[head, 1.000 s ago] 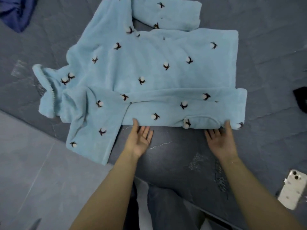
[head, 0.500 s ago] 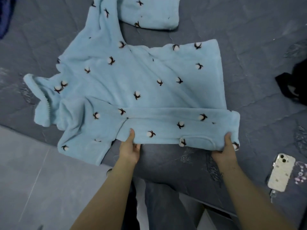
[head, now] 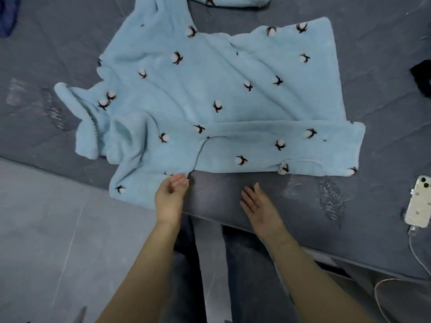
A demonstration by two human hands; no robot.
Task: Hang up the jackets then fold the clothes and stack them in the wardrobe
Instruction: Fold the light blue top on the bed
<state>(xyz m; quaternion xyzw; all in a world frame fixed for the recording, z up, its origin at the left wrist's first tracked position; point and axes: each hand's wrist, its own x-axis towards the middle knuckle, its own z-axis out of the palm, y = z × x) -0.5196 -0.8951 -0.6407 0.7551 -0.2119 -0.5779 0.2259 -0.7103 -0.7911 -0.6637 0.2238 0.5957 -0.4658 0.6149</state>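
A light blue fleece top with small white and dark cotton-flower marks lies spread on the dark grey bed. Its near side is folded over into a long band along the front. One sleeve hangs over the bed's near edge at the left, the other lies at the top. My left hand hovers at the near edge of the hanging sleeve, fingers loosely curled and holding nothing. My right hand lies flat and open on the bed, just in front of the folded band, apart from the cloth.
A white phone on a charging cable lies at the bed's right edge. A black item sits at the far right, and dark blue cloth at the top left. Grey floor lies to the left.
Both hands gripped the folded band's near edge and have let it go. My right hand has moved left to the middle of the bed front. The fleece top has settled flat.
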